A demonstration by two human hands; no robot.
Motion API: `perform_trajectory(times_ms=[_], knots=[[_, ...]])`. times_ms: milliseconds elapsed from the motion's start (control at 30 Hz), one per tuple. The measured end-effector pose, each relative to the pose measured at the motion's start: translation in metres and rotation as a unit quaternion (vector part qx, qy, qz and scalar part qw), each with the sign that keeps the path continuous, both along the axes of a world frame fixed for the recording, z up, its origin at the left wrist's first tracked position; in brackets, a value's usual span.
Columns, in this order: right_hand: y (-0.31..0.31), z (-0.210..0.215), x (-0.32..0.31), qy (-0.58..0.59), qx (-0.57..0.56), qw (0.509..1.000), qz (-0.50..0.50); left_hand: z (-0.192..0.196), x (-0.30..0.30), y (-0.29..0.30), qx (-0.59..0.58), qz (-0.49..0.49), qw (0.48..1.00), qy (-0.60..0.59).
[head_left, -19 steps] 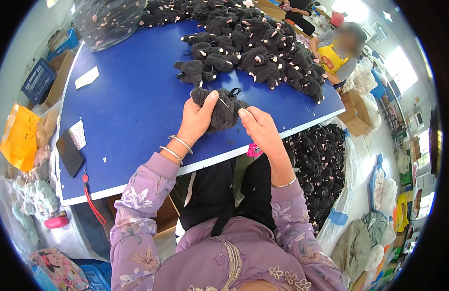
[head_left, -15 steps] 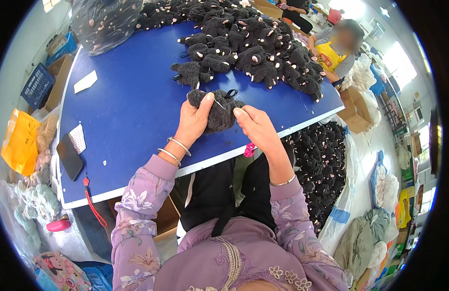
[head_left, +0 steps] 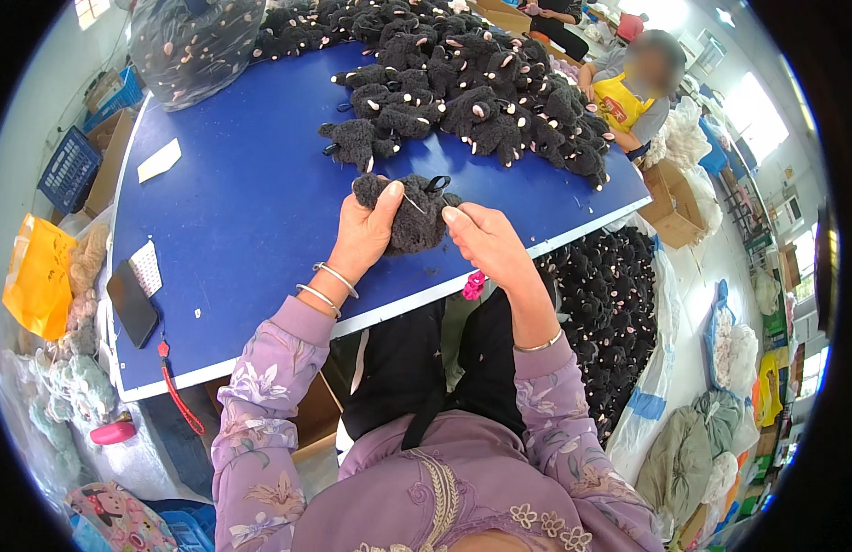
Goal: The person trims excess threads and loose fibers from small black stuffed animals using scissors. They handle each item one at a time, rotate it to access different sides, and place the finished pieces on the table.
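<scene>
Two hands meet over one dark plush toy (head_left: 415, 213), and I see it lifted a little above the near part of the blue table (head_left: 233, 212), just in front of my chest. My left hand (head_left: 363, 235) is wrapped around the left side of the toy, with the thumb pressed on top and the fingers closed under it; I think this grip is to keep the soft body from turning. My right hand (head_left: 481, 241) comes from the other side with the fingertips drawn together, and a thin light line, maybe a needle or thread (head_left: 409, 201), goes from the thumb of the left hand across the plush. I cannot tell for sure if the right fingers pinch this line or only touch the fabric. A small black loop (head_left: 435, 183) stands up at the top of the toy. Behind it, a big heap of the same dark plush toys (head_left: 472, 92) with pale pink ears and feet lies on the far half of the table, near enough to reach. More of them fill a clear bag (head_left: 619, 331) hanging beside the right edge of the table, probably so pieces can drop in easily. On the left part of the table lie a dark phone (head_left: 132, 302) and a white paper slip (head_left: 158, 159), well apart from the working place. Another person in a yellow apron (head_left: 628, 97) sits at the far right corner.
</scene>
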State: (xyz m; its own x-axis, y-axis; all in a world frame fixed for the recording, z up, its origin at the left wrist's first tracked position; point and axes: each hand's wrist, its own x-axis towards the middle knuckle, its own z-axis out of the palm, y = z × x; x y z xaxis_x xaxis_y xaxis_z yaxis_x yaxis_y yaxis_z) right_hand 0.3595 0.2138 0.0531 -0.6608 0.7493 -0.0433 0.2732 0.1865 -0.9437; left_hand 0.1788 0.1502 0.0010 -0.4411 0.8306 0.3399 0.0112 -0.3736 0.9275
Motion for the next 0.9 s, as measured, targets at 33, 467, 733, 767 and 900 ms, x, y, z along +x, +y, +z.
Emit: perform_trajectory(times_ms=[33,467,733,767,900], knots=[[0.0,0.0,0.0,0.009,-0.001,1.0,0.006,-0.001,0.0,0.0,-0.002,-0.004,1.0,0.006],[-0.015,0.005,-0.009,0.139,0.153,0.975,-0.086,0.001,0.003,0.0,-0.024,-0.019,0.999,0.016],[0.005,-0.009,-0.014,0.111,0.198,0.96,-0.165,0.002,0.009,0.0,-0.083,-0.236,0.968,-0.009],[0.008,-0.008,-0.01,0.123,0.191,0.957,-0.18,0.0,0.012,0.001,-0.079,-0.25,0.965,-0.016],[0.016,-0.002,0.008,0.31,-0.04,0.939,-0.145,0.003,0.007,0.001,-0.134,-0.251,0.959,0.021]])
